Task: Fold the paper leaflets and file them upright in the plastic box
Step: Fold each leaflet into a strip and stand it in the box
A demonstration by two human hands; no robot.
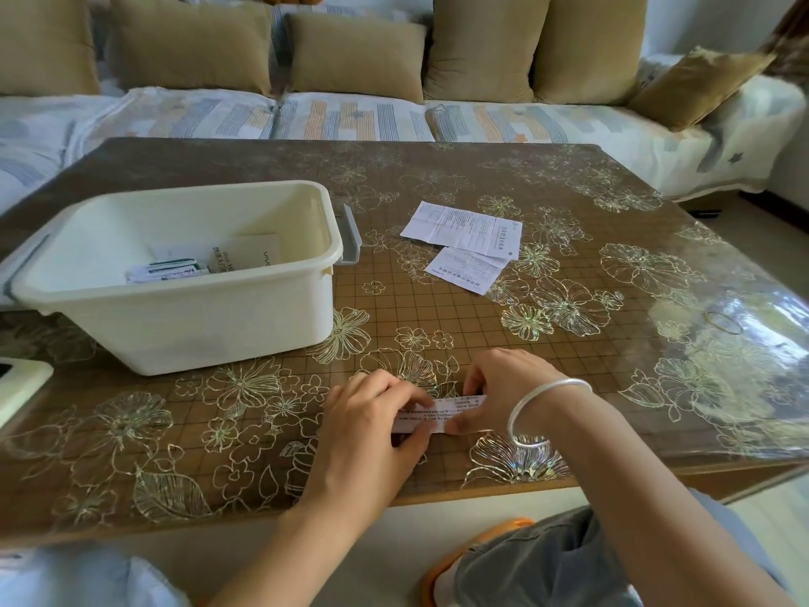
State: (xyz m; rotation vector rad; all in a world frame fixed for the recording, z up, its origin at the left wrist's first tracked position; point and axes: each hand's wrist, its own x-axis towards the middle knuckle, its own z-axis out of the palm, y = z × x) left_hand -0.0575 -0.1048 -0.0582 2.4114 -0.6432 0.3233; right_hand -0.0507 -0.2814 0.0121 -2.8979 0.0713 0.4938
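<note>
**Both hands on a folded leaflet at the near edge of the bench**

The folded leaflet (439, 414) lies as a narrow white strip on the bench (569, 400), close to the near edge and a little right of its middle. Its long axis runs left to right, almost along that edge, and the right end sits slightly farther away. Printed lines run along the strip.

The left hand (372, 416) covers the left end, and its grip is closed on the paper, with the fingers on top and the thumb at the near side. The right hand (497, 387) has its grip closed on the right end, the thumb pressing on the strip. A silver bracelet (540, 409) hangs on the right wrist.

The plastic box (197, 330), cream in colour, stands near the left edge of the bench. Inside it are some papers (175, 269); whether they stand or lie I cannot tell. Two open leaflets (464, 227) lie flat and overlapping towards the middle of the bench, well apart from the hands.

The bench has a brown grid top with pale flower outlines under a shiny cover. Behind its far edge is a sofa (350, 120) with tan cushions (357, 54).

The hands hide both ends of the strip. A white object (22, 387) at the left edge is cut off by the frame.
</note>
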